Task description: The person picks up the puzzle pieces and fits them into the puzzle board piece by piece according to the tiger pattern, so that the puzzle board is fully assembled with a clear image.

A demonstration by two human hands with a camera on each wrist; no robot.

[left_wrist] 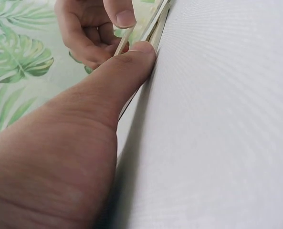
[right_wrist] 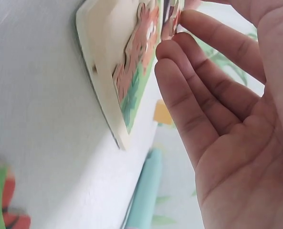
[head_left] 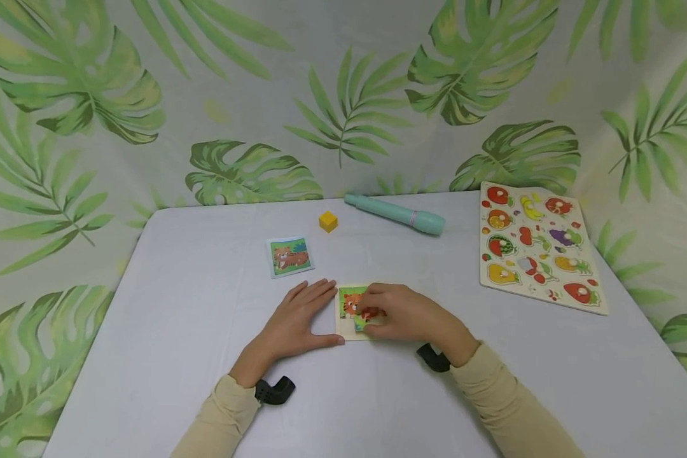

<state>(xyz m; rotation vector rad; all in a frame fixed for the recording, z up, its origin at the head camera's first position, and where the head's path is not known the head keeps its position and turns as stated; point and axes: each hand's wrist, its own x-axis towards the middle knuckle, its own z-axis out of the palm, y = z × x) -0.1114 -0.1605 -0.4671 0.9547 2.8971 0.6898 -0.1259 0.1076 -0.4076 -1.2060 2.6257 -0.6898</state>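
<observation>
A small wooden tiger jigsaw board (head_left: 346,331) lies flat on the table in front of the person. My left hand (head_left: 294,324) rests at its left side, fingers stretched out, with the thumb touching the near left corner. Above the board, my right hand (head_left: 403,312) pinches a puzzle piece (left_wrist: 123,43) between thumb and fingers, tilted over the tray. In the right wrist view, part of the tiger picture (right_wrist: 141,47) sits in the tray beside a bare wooden area (right_wrist: 105,31). The right hand hides much of the board in the head view.
A tiger picture card (head_left: 291,257) lies beyond the left hand. Farther back are a yellow block (head_left: 328,221) and a teal microphone-shaped stick (head_left: 397,213). A fruit peg board (head_left: 518,283) lies at the right. A leaf-print cloth (head_left: 372,152) hangs behind the white table (head_left: 177,312).
</observation>
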